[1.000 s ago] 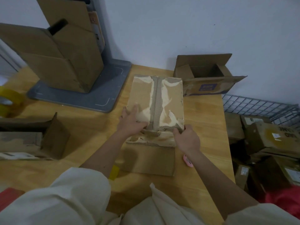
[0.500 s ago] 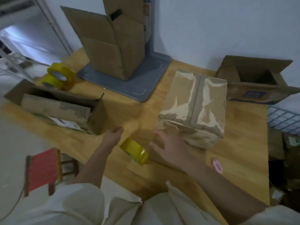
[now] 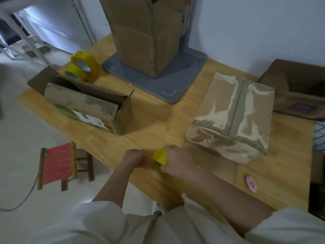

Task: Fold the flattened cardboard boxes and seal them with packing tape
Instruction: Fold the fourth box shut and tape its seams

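The step in hand seems to be getting the tape ready. The right hand (image 3: 177, 162) is closed around a small yellow roll of packing tape (image 3: 161, 157), just above the near edge of the light wooden desk (image 3: 158, 124). The left hand (image 3: 134, 158) is just beside the roll with its fingers curled, probably pinching the free end of the tape. The strip itself is too thin and blurred to see, so I cannot tell if this hand really holds something.

The folded brown cardboard box with torn, pale patches (image 3: 232, 118) stands closed on the desk, to the right and further back, apart from both hands. I see no fresh tape on its middle seam. The next move, I think, needs a length of tape pulled free, then carried to the box and laid along that seam, with the flaps kept pressed flat.

Both fingertips of the left hand are hidden. Most of the roll is covered by the right hand. The tall open brown box (image 3: 146, 36) at the back is cut off at the top.
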